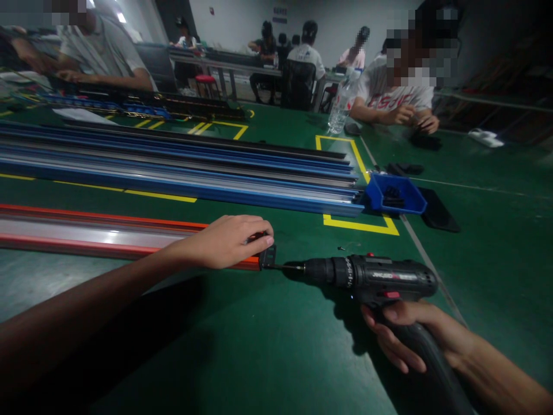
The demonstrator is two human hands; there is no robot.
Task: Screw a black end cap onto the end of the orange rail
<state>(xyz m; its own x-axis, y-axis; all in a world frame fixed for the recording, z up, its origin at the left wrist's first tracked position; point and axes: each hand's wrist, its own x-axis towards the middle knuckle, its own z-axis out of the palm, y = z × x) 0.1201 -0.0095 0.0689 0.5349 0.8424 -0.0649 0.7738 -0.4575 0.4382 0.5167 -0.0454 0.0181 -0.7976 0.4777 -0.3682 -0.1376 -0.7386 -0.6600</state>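
My right hand (406, 334) is wrapped round the grip of a black cordless drill (384, 276), which lies level and points left. Its long bit (287, 267) reaches the black end cap (268, 256) on an orange aluminium profile (190, 227). My left hand (233, 239) lies over the end of that profile, its fingers curled round the top beside the end cap. Whether the bit sits in a screw is too small to tell. A small dark screw (341, 248) rests on the green table just above the drill's chuck.
Blue and black profiles (242, 178) lie side by side behind the orange one. A blue bin (397, 193) of black parts stands at their right end, next to a dark flat device (439, 210). Farther back are a plastic bottle (341, 106) and co-workers seated round the table (268, 340).
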